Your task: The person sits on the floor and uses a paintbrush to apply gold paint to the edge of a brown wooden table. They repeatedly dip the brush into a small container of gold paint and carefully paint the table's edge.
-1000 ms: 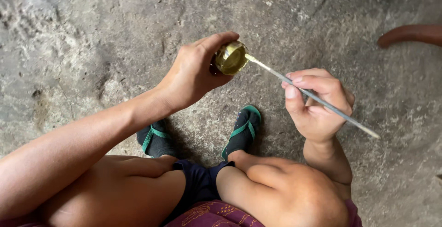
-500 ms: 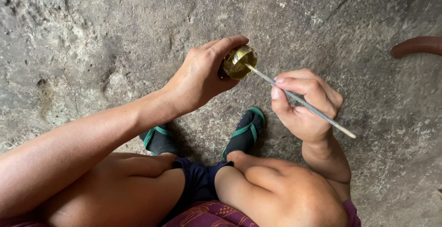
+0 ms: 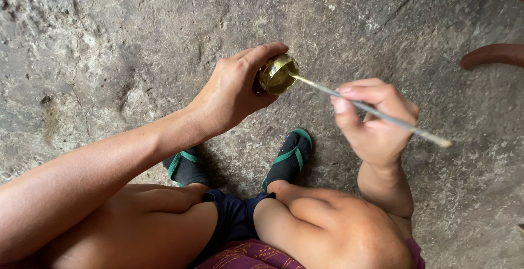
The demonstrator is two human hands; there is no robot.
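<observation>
Left hand: my left hand (image 3: 232, 94) is wrapped around a small brass cup (image 3: 277, 74), thumb over the top edge and fingers curled behind it, so the grip is closed firmly on the cup.
Brass cup: it sits in that hand above the floor, tilted so its open mouth faces the right hand; the inside looks shiny yellow-green.
Right hand: my right hand (image 3: 372, 120) pinches a thin metal rod (image 3: 371, 108) between thumb and fingers, closed tight on its middle.
Rod: it slants from lower right up to the left, and its tip reaches into the cup's mouth.
Floor: rough grey concrete floor (image 3: 109, 39) lies under everything.
Feet: two dark sandals with green straps (image 3: 289, 157) stand on the concrete below the hands, between my bent knees.
</observation>
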